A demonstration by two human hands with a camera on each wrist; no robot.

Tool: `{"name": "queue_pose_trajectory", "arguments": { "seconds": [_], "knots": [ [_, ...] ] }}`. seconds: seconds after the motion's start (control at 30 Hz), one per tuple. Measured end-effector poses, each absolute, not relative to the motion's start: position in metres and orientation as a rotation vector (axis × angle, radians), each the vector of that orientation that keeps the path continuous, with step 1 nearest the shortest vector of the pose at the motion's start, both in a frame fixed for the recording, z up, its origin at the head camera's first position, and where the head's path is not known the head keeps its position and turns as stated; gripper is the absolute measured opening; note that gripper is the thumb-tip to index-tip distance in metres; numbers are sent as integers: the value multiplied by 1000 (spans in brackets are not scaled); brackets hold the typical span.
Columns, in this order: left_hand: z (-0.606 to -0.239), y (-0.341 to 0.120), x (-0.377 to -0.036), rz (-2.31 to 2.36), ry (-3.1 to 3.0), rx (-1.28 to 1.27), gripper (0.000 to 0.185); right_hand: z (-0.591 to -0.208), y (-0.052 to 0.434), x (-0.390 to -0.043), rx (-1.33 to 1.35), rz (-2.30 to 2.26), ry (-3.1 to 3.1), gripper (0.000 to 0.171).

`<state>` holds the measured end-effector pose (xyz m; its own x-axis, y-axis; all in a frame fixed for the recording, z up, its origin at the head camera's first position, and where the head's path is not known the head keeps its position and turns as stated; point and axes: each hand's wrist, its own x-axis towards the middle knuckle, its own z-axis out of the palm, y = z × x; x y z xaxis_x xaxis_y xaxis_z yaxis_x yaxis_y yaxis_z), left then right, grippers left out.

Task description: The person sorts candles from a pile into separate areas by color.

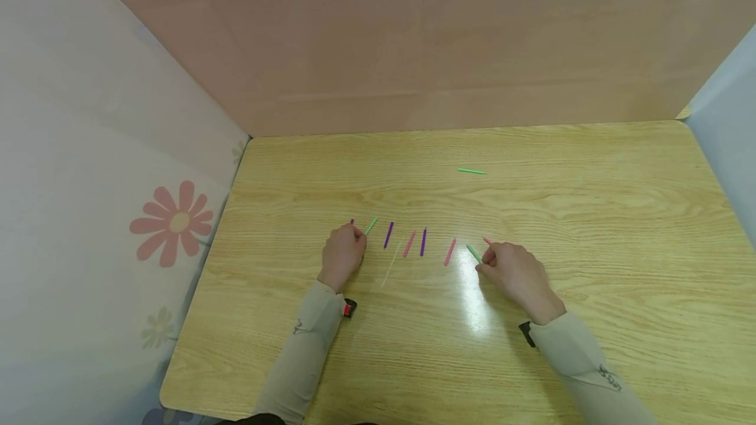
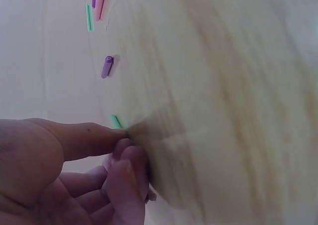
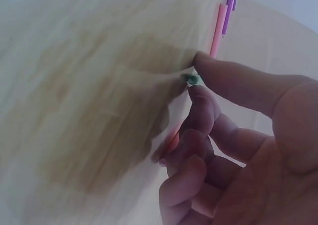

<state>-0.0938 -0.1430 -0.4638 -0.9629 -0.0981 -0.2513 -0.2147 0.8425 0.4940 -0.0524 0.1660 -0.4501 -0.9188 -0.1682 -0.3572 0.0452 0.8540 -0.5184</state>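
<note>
My left hand [image 1: 344,256] pinches the near end of a green stick [image 1: 371,225] between thumb and fingertips, low over the table. The tip of a purple stick [image 1: 352,221] shows just past those fingers; the rest is hidden. To the right, my right hand [image 1: 515,273] has thumb and index finger on the near end of another green stick [image 1: 474,253]; its end [image 3: 192,79] shows between them in the right wrist view. A pink stick [image 1: 487,240] lies partly behind the right hand's fingers.
Between the hands lie a purple stick [image 1: 388,235], a pink stick [image 1: 409,244], a second purple stick [image 1: 423,242] and another pink stick [image 1: 450,252]. A lone green stick [image 1: 472,171] lies farther back on the wooden table [image 1: 620,215]. Walls stand behind and at both sides.
</note>
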Motion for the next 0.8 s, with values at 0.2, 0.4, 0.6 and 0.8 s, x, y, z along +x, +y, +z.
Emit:
{"name": "queue_pose_trajectory", "arguments": {
  "seconds": [0.2, 0.4, 0.6, 0.8],
  "knots": [
    [-463, -142, -93, 762, 2808, -243, 20, -450, 165, -52, -86, -752, 2636, 17],
    [-463, -142, -93, 767, 2809, -226, 19, -451, 165, -51, -76, -755, 2628, 17],
    [-462, -143, -93, 787, 2797, -207, 19, -451, 166, -51, -73, -773, 2630, 17],
    [-461, -143, -94, 779, 2791, -199, 19, -452, 167, -51, -78, -778, 2633, 18]
  ]
}}
